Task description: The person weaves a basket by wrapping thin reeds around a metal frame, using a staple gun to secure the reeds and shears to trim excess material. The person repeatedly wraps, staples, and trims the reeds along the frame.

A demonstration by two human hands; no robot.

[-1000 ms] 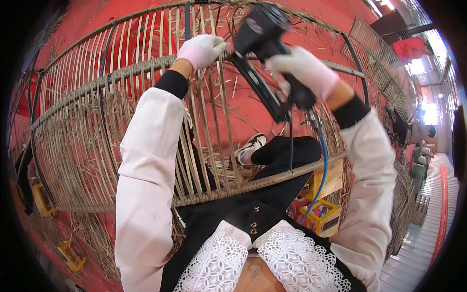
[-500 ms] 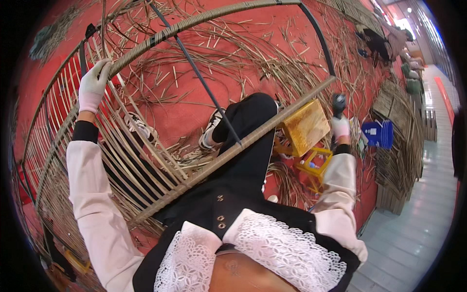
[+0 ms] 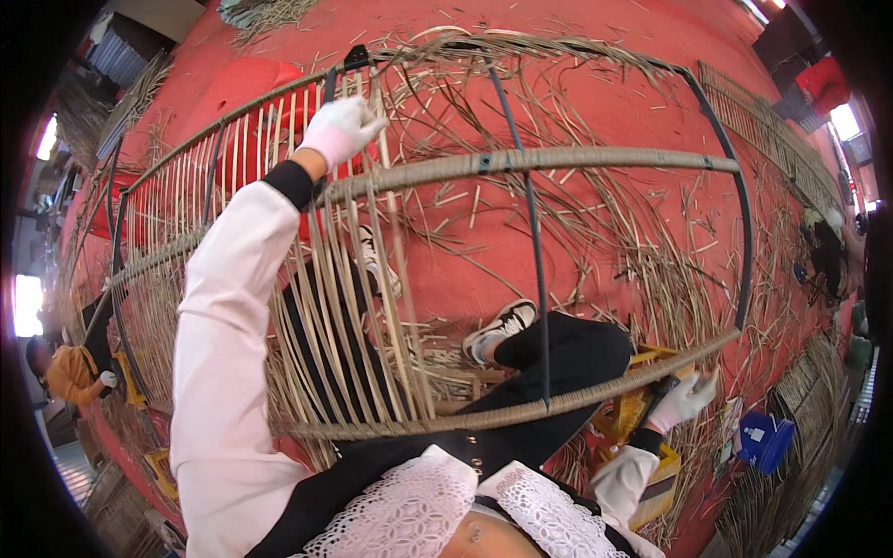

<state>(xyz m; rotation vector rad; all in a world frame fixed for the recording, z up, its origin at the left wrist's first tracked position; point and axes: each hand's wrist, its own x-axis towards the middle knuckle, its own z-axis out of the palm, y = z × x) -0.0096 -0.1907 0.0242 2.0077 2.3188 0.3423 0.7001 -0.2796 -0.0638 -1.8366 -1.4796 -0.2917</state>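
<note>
A large curved frame of dark bars, with rails wrapped in tan rattan, rests across my lap; I point at its middle rail. Many pale rattan strips run between the rails on its left part. My left hand, in a white glove, is above the middle rail with fingers curled at an upright strip; part of the grip is hidden. My right hand, also gloved, is beyond the near rail's right end with its fingers apart. A dark object, partly hidden, lies beside it.
A yellow stool stands by my right forearm, with a blue bucket further right. Loose rattan strips litter the red floor. Woven panels lie at right. At the far left is another person in an orange top.
My view has turned, so the frame sits lower and flatter. My left hand has moved off the middle rail to the strips beyond. My right hand, earlier around a dark tool, now has spread fingers.
</note>
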